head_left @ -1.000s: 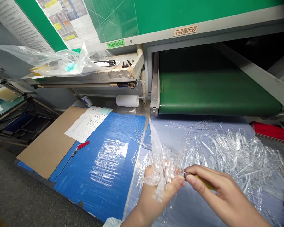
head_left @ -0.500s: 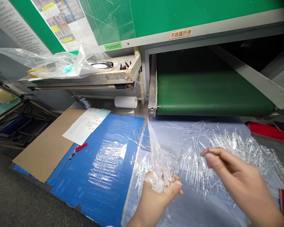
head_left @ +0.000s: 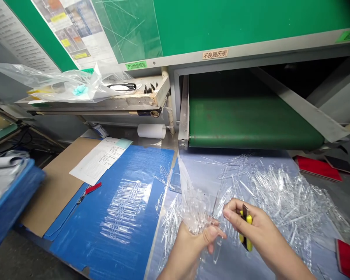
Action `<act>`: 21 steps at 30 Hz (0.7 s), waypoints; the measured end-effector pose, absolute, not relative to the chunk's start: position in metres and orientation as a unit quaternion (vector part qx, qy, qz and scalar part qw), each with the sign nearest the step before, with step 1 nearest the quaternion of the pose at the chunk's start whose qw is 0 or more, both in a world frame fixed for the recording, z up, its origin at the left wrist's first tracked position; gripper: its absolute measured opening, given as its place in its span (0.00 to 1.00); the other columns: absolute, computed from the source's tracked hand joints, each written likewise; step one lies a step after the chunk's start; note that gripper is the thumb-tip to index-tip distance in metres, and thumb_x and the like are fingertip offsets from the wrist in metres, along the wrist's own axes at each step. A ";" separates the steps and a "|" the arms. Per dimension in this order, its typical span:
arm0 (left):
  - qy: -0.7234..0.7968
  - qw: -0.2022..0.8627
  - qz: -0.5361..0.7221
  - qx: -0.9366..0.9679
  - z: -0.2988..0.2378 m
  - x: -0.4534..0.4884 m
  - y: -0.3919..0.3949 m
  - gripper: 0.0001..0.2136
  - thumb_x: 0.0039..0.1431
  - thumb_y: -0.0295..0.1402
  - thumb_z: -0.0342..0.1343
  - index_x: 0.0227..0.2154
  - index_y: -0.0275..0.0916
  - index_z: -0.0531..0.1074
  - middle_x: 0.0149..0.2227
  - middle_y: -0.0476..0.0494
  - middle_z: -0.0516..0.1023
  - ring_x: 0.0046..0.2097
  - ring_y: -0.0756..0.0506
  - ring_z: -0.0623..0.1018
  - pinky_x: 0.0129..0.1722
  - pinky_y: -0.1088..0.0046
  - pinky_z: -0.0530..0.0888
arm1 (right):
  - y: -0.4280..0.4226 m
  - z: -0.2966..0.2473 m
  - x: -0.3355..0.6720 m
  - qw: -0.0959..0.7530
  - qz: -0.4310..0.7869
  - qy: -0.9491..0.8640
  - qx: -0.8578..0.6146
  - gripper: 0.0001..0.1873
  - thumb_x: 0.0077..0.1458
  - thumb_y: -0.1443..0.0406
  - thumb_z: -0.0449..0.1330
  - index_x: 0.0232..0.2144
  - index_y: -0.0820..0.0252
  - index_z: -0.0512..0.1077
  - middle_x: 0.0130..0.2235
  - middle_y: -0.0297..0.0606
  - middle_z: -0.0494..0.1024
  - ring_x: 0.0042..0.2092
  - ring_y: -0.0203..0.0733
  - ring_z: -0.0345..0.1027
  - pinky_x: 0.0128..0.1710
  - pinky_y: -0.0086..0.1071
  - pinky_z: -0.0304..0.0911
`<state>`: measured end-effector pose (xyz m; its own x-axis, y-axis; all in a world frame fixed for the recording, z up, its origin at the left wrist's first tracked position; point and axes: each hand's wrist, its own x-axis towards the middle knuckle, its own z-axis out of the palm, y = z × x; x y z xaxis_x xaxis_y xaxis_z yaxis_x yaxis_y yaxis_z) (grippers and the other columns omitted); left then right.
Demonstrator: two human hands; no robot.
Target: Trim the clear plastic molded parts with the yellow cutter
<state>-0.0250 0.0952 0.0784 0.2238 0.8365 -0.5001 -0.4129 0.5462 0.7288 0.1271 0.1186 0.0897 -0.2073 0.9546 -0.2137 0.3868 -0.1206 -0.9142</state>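
My left hand (head_left: pixel 186 251) is cupped around a bunch of transparent moulded plastic strips (head_left: pixel 195 214), and a sheet of thin plastic film rises from the bunch toward the conveyor. My right hand (head_left: pixel 252 229) is just to the right of the left, pinching a small yellow-and-black-handled cutter (head_left: pixel 246 227). The cutter's blades are hidden by my fingers. A large loose pile of similar transparent plastic parts (head_left: pixel 275 196) lies on a pale blue sheet (head_left: pixel 221 167) beyond and around both hands.
To the left lies a blue folder (head_left: pixel 105 229) with a row of transparent parts, beside cardboard (head_left: pixel 56 186) and a printed form (head_left: pixel 100 161). A red-handled cutter (head_left: pixel 89 190) rests between them. A green conveyor belt (head_left: pixel 251 120) runs ahead. A blue bin (head_left: pixel 8 198) intrudes at lower left.
My right hand has moved left and down toward my left hand, and the yellow cutter now shows between its fingers. The view has shifted, bringing a blue bin in at lower left.
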 end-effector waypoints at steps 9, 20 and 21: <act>0.391 0.836 0.381 0.056 0.055 -0.027 0.097 0.08 0.40 0.30 0.67 0.26 0.33 0.76 0.17 0.51 0.71 0.19 0.55 0.63 0.30 0.74 0.63 | 0.225 0.061 0.174 0.162 0.366 -0.542 -0.739 0.14 0.60 0.58 0.53 0.36 0.63 0.70 0.35 0.35 0.74 0.35 0.37 0.69 0.36 0.36 0.66; 0.391 0.818 0.420 0.044 0.040 -0.033 0.101 0.14 0.35 0.31 0.71 0.26 0.35 0.74 0.16 0.53 0.70 0.19 0.55 0.64 0.29 0.73 0.64 | 0.267 0.048 0.183 0.145 0.449 -0.489 -0.734 0.14 0.59 0.60 0.56 0.45 0.63 0.68 0.44 0.38 0.73 0.40 0.40 0.70 0.37 0.37 0.68; 0.389 0.809 0.437 0.055 0.042 -0.034 0.102 0.15 0.35 0.30 0.71 0.28 0.35 0.74 0.17 0.54 0.70 0.19 0.55 0.65 0.30 0.73 0.64 | 0.257 0.055 0.181 0.161 0.475 -0.488 -0.715 0.13 0.60 0.60 0.55 0.43 0.63 0.69 0.40 0.36 0.73 0.35 0.36 0.70 0.33 0.34 0.68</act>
<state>-0.0339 0.1020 0.0417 0.3155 0.7507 -0.5804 -0.6648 0.6113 0.4293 0.1811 0.2571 0.0555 0.0729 0.8498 -0.5221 0.5448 -0.4724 -0.6929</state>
